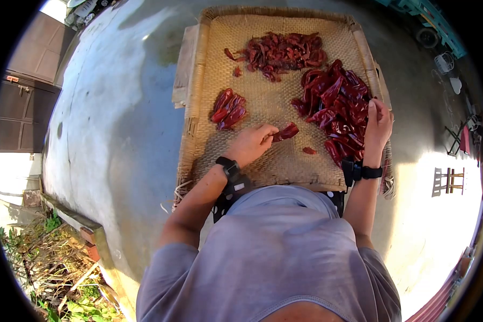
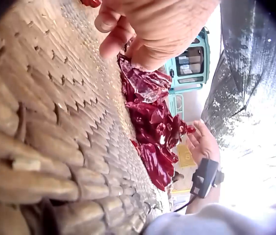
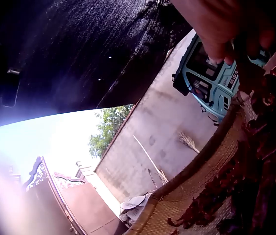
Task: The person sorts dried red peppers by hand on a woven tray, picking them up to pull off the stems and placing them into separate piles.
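My left hand [image 1: 250, 144] pinches a flat, wrinkled dried red chili pepper [image 1: 286, 132] between thumb and fingers, just above the woven tray [image 1: 276, 172]. In the left wrist view the pepper [image 2: 145, 84] hangs below the fingertips, its pale inner side partly showing. At the right edge of the large pile of glossy dried red chilies [image 1: 335, 102], my right hand [image 1: 379, 124] has curled fingers. A bit of red pepper [image 2: 190, 129] shows at its fingertips in the left wrist view; the right wrist view is dark there.
A small group of whole chilies [image 1: 228, 109] lies at the tray's left, and a heap of darker chili pieces [image 1: 287, 52] at its far end. One small red scrap [image 1: 309, 151] lies near the front. The tray has a raised rim [image 1: 200, 64]. A teal vehicle [image 1: 437, 24] stands beyond.
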`<state>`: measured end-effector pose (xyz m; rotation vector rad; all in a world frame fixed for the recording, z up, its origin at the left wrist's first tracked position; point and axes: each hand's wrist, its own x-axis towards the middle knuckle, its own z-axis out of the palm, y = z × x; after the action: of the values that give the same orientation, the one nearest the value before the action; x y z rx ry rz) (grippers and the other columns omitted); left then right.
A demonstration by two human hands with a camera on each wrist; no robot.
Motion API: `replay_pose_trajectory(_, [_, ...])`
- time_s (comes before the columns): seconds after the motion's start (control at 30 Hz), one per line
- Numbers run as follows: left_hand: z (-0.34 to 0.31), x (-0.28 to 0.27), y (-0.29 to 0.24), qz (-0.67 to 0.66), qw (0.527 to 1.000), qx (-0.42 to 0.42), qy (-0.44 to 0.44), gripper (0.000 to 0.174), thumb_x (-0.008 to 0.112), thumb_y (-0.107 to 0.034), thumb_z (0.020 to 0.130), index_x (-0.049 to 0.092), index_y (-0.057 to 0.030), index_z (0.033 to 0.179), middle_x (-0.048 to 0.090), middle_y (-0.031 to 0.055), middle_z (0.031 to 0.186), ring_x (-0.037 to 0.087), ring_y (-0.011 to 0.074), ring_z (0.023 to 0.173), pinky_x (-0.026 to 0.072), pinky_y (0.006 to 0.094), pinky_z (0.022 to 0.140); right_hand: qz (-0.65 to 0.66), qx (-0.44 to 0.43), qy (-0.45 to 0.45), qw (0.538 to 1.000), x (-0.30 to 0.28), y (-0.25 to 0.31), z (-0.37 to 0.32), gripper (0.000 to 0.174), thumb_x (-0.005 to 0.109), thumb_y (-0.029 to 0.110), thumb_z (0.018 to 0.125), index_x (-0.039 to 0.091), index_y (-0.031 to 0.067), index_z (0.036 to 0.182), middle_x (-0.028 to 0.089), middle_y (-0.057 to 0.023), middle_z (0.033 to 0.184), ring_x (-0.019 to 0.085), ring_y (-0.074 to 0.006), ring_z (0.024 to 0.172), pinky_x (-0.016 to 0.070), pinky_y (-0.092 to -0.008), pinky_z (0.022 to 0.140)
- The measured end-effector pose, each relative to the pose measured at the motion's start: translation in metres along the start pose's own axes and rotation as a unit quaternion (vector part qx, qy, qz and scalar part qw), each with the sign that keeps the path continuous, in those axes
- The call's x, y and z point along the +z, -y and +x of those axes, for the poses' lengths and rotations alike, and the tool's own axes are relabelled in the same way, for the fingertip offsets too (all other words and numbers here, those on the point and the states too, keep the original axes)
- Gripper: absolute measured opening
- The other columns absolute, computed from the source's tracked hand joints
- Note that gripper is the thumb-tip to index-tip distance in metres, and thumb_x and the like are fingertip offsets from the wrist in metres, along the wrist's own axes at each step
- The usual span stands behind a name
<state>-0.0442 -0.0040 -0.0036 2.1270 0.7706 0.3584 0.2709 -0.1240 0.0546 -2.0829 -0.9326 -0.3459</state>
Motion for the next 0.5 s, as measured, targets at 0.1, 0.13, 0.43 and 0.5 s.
replay_pose_trajectory(0.1, [0.002, 0.006, 0.003, -0.039, 0.999, 0.006, -0.021, 0.024, 0.063, -0.012, 0.094, 0.064, -0.0090, 0.118, 0.068, 0.0114, 0.105, 0.068, 0.0281, 0.089, 0.0538, 0.0369, 0.076, -0.170, -0.141, -0.094, 0.971, 0.001, 0.003, -0.001, 0.024, 0.067, 0.021, 0.094, 0.067, 0.0086, 0.115, 0.064, -0.0104, 0.115, 0.064, -0.0227, 0.096, 0.0503, -0.0351, 0.087])
replay_pose_trajectory(0.13, [0.002, 0.005, 0.001, -0.044, 0.999, 0.010, -0.020, 0.023, 0.063, -0.011, 0.094, 0.065, -0.0085, 0.117, 0.069, 0.0111, 0.106, 0.068, 0.0277, 0.090, 0.0538, 0.0366, 0.076, -0.065, -0.093, -0.021, 0.993, -0.001, 0.016, -0.005, 0.024, 0.068, 0.020, 0.094, 0.067, 0.0087, 0.115, 0.064, -0.0106, 0.115, 0.064, -0.0243, 0.097, 0.0501, -0.0364, 0.088])
replay_pose_trajectory(0.43, [0.002, 0.007, -0.003, -0.135, 0.991, 0.005, 0.014, 0.020, 0.066, -0.006, 0.091, 0.068, -0.0058, 0.111, 0.070, 0.0128, 0.104, 0.068, 0.0277, 0.091, 0.0539, 0.0362, 0.080, 0.213, -0.219, 0.372, 0.876, 0.044, 0.074, -0.084, 0.027, 0.068, 0.012, 0.088, 0.067, 0.0067, 0.114, 0.067, -0.0150, 0.106, 0.065, -0.0353, 0.092, 0.0535, -0.0403, 0.081])
replay_pose_trajectory(0.5, [0.001, 0.009, 0.007, -0.163, 0.987, -0.010, -0.001, 0.020, 0.068, -0.007, 0.091, 0.068, -0.0053, 0.111, 0.069, 0.0132, 0.104, 0.067, 0.0293, 0.093, 0.0533, 0.0371, 0.082, 0.205, -0.191, 0.403, 0.871, 0.045, 0.073, -0.089, 0.024, 0.067, 0.011, 0.089, 0.068, 0.0077, 0.112, 0.068, -0.0147, 0.104, 0.065, -0.0354, 0.092, 0.0531, -0.0407, 0.080])
